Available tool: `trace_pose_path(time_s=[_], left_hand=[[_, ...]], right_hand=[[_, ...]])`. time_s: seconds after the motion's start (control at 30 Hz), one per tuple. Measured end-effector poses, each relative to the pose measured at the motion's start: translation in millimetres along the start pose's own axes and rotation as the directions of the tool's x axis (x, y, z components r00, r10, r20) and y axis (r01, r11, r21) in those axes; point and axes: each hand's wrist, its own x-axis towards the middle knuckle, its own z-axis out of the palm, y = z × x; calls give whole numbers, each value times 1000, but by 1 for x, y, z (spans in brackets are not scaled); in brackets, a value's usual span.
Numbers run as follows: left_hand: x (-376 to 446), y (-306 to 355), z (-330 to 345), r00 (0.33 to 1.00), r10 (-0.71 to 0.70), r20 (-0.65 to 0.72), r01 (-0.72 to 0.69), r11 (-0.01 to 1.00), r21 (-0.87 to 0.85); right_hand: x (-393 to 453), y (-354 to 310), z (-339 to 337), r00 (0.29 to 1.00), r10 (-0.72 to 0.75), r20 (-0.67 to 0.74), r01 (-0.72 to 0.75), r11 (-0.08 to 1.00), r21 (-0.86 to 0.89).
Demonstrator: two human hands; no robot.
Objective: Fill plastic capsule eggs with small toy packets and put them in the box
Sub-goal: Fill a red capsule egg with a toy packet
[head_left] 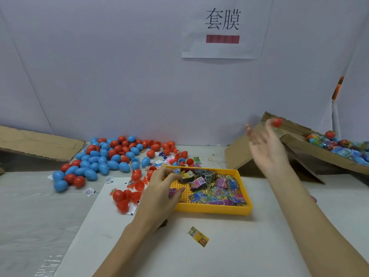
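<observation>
I judge the step in hand to be the drop-off: a filled red egg (277,122) sits in the air at the upper right of the frame, just off the blurred fingertips of my right hand (265,148), above the near flap of the cardboard box (311,150). That hand's fingers are spread wide and hold nothing, as far as the blur lets me tell.

The desk (239,246) fills the lower half of the frame. The box lies tilted at the right edge, already holding a heap of wrapped eggs. At centre left lies the pile of empty eggs (103,160), blue and red, some red halves apart nearer the middle.

The yellow tray (211,208) sits at centre, holding bright toy packets (217,190). My left hand (159,188) rests over its left rim, fingers curled down among the packets; whether it pinches one I cannot tell.

Next I would need one packet lifted clear and an open egg brought from the left pile. One stray packet (198,236) lies below the tray.
</observation>
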Motion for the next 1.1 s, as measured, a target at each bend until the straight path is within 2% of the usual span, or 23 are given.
trace_pose_path(time_s=[0.13, 0.27, 0.37, 0.5, 0.67, 0.77, 0.83, 0.9, 1.0, 1.1], left_hand=[[0, -2, 0, 1000, -9, 19, 9, 1000, -2], [-1, -2, -4, 999, -36, 36, 37, 999, -4], [-2, -4, -7, 996, -69, 49, 68, 997, 20], [5, -21, -18, 963, -262, -66, 262, 965, -16], [6, -70, -46, 837, -508, -202, 532, 842, 90], [12, -85, -49, 821, -550, -153, 571, 799, 191], [24, -90, -46, 852, -518, -73, 503, 772, 390], [42, -94, -45, 853, -520, 42, 421, 734, 533], [62, -106, -42, 803, -581, 136, 430, 722, 543], [64, -116, -42, 780, -607, 150, 484, 738, 471]], right_hand=[[-9, 30, -26, 979, 192, 74, -163, 943, -291], [-32, 72, -44, 940, 338, 51, -293, 873, -390], [-40, 91, -43, 918, 392, 65, -305, 801, -515], [-42, 94, -44, 899, 414, 141, -240, 737, -632], [-41, 94, -45, 902, 402, 158, -218, 739, -637], [-42, 95, -44, 895, 415, 162, -215, 722, -658], [-42, 94, -43, 893, 422, 159, -218, 713, -666], [-43, 93, -42, 892, 423, 156, -222, 713, -665], [-43, 92, -43, 895, 418, 154, -223, 720, -658], [-43, 93, -43, 895, 421, 149, -228, 716, -660]])
